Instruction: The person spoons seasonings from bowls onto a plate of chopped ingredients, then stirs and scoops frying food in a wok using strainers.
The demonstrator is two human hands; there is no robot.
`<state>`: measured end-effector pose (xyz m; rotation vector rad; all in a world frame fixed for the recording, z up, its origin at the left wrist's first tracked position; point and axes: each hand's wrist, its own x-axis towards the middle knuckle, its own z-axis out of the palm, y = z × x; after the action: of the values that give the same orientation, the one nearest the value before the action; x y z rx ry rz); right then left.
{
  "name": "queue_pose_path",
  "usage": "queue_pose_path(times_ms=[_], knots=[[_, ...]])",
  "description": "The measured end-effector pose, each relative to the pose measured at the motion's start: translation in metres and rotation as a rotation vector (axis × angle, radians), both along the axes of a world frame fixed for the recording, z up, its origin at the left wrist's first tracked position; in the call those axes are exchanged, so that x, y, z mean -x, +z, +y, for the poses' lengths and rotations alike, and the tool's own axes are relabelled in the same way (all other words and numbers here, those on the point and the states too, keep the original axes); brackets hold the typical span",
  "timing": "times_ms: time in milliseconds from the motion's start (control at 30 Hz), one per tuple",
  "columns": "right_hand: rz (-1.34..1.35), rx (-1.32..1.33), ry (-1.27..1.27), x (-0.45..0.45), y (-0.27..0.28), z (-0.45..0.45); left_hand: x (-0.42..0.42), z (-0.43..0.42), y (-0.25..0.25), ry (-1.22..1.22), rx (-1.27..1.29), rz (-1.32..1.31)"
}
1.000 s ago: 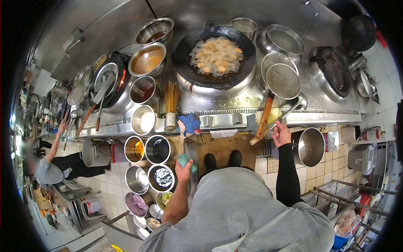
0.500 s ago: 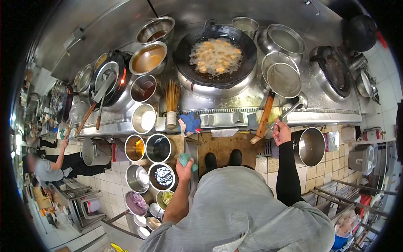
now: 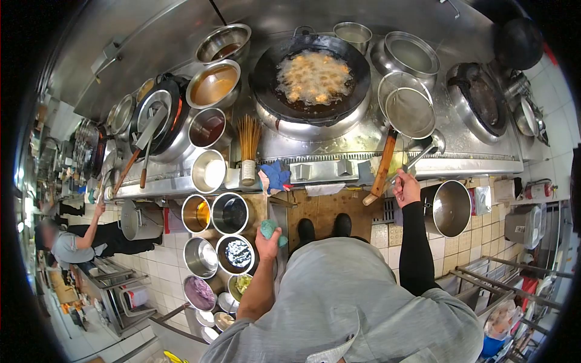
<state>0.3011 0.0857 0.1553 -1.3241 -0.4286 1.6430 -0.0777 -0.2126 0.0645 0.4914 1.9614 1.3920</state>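
My left hand (image 3: 267, 245) is closed round a bunched green cloth (image 3: 270, 229), beside the metal pots of ingredients. At the front edge of the stove, my right hand (image 3: 406, 186) has its fingers closed at the end of a ladle (image 3: 420, 156). The ladle's bowl rests on the steel top. Just left of that hand, a wire strainer (image 3: 410, 114) lies with its wooden handle (image 3: 382, 166) sticking out over the edge. Straight ahead, pieces of food (image 3: 314, 77) fry in bubbling oil in a black wok (image 3: 266, 91).
A bamboo brush (image 3: 248, 151) and a blue cloth (image 3: 276, 175) lie along the stove's front. Sauce bowls (image 3: 213, 85) line the left. A deep pot (image 3: 448, 209) stands low on the right. Far left, another person (image 3: 75, 242) reaches toward a second wok (image 3: 175, 130).
My hands keep nearly the same places, the left still on the green cloth. The oil's foam looks thicker and paler. The other person's arm has shifted slightly.
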Motion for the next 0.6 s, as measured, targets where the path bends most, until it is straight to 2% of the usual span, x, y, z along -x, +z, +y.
queue_pose_path(times_ms=[600], knots=[[-0.001,0.001,0.014,-0.003,-0.008,-0.002,0.000,0.000,-0.002,0.002,0.027,-0.021]])
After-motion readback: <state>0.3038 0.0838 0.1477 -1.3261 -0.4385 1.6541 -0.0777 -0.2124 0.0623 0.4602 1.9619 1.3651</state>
